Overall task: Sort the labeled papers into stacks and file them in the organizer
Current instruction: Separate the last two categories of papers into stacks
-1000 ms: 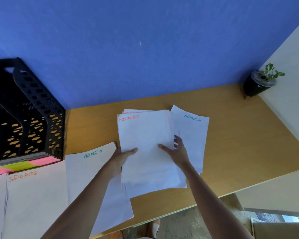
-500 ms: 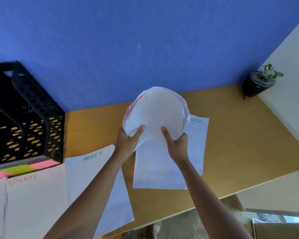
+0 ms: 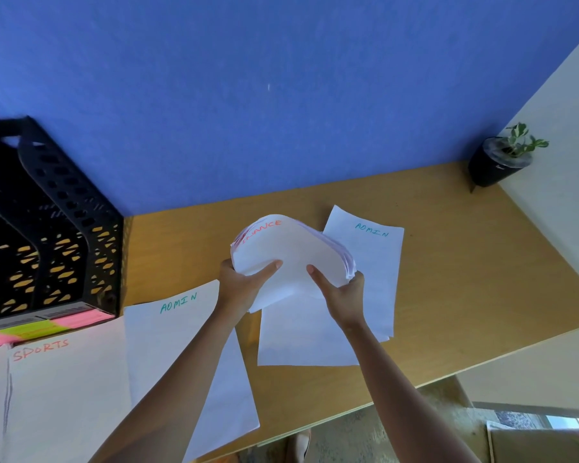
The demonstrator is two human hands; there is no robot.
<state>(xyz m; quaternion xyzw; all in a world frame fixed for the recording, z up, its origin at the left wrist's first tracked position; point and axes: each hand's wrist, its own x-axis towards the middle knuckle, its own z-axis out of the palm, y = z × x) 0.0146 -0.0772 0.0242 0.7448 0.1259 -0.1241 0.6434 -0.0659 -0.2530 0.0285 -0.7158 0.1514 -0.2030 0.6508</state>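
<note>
Head view: both hands, left (image 3: 239, 289) and right (image 3: 343, 297), grip the bent FINANCE stack (image 3: 291, 255), hiding its first letter; bare worktop (image 3: 482, 262) lies to the right

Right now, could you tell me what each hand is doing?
Left hand: closed on the left edge of the bowed FINANCE stack.
Right hand: closed on the same stack's right edge.

The wooden table (image 3: 465, 262) carries a black organizer (image 3: 47, 228), a potted plant (image 3: 497, 165), and loose papers labeled ADMIN (image 3: 375, 259) and SPORTS (image 3: 64, 396).
</note>
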